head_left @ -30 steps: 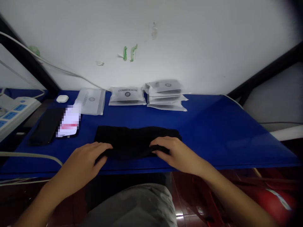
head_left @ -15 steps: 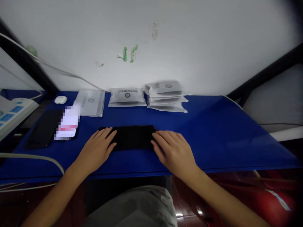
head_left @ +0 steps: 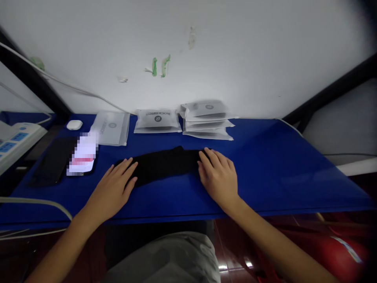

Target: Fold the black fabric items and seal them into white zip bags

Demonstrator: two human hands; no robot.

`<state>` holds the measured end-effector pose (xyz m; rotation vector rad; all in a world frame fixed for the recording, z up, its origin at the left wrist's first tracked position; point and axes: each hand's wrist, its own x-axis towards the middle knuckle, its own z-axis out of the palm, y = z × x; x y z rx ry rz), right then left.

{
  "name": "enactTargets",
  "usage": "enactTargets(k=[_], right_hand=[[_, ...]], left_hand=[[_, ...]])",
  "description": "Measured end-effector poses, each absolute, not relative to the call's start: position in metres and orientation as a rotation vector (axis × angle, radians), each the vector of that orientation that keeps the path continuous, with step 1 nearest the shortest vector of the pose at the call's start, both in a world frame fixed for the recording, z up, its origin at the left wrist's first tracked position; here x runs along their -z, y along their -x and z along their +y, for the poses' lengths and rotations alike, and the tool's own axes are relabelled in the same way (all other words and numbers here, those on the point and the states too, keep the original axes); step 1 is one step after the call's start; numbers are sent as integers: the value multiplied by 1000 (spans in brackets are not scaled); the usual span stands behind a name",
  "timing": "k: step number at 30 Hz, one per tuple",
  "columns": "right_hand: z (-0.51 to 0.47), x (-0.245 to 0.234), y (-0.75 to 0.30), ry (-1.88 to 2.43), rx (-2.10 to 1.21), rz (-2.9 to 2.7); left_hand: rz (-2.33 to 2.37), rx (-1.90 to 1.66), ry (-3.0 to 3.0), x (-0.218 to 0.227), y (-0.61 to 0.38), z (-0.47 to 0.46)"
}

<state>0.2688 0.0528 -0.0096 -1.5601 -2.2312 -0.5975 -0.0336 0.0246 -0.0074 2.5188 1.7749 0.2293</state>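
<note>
White wall (head_left: 235,47) filled the background behind a blue desk (head_left: 279,165) that ran the width of the view. Near the desk's front edge, slightly left of its middle, lay a black cloth (head_left: 165,165) folded into a long, narrow band, its right end angled a little toward the back edge. The left hand (head_left: 113,190) lay flat and released, fingers stretched out, with its fingertips touching the band's left end. The right hand (head_left: 219,177) was likewise flat and unclenched, its fingers spread over the band's right end; neither hand grasped anything. Off the desk's left edge sat a white power strip (head_left: 14,143) with blue sockets. Along the back edge stood a stack of frosted pouches (head_left: 206,120), just left of it a single logo pouch (head_left: 157,120), and further left a flat pouch (head_left: 111,127). Near the left edge lay a black slab (head_left: 50,161), touching a blurred phone (head_left: 82,155) on its right. In the back left corner rested a small white earbud case (head_left: 74,124).
</note>
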Motion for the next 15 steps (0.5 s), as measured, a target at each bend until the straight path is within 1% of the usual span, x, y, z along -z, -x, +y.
enactTargets(k=[3,8,11,15], right_hand=[[42,7,-259,1649,551,-2225],[54,8,-252,1675,248,-2290],[70,9,-249,1657,95,-2324],[88,11,-243,1634,-15,-2357]], left_hand=[[1827,-234,-2488,9,37,21],[1932,-173,-2499,4,36,8],[1912,-124,-2542,-1,32,-9],[1814,-125,-2603,-6,28,-29]])
